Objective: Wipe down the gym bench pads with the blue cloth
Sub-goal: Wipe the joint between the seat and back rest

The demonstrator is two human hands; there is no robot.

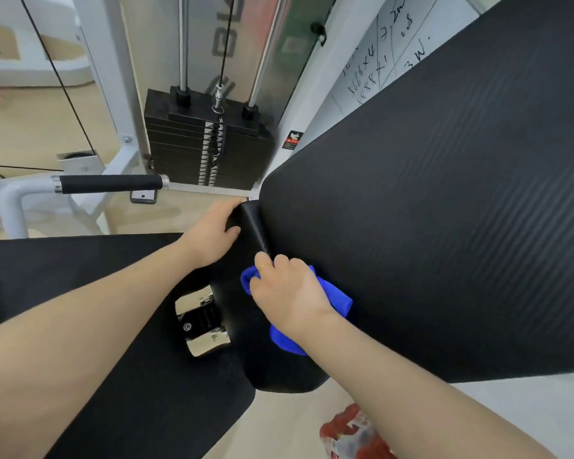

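Both forearms reach in from below. Right hand [287,293] bunches the blue cloth [335,301], fingers curled round it, pressing it on the back pad [444,210] near its lower edge. Soft and light, the cloth likely handles best gathered in the palm. Left hand [212,233] grips the pad's corner, fingers wrapped, above the seat pad [80,276].

Both bare forearms reach forward. The left hand [212,233] curls around a pad edge; the right hand [287,293], fingers bunched, grips cloth.
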